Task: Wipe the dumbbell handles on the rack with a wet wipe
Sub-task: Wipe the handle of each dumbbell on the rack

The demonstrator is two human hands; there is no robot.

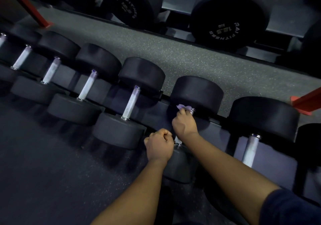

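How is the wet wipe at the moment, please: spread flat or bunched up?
Bunched up: the wet wipe is a crumpled wad gripped by the right hand at the far end of the dumbbell handle.

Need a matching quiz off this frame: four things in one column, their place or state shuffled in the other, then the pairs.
Column A
1. wipe
2. left hand
3. right hand
4. rack leg

Column B
a. red, at the right edge of the picture
b. curled in a fist by the near end of the handle
c. pale, bunched up at the far end of the handle
d. grips the handle and holds the wipe against it

Pairs: 1-c, 2-b, 3-d, 4-a
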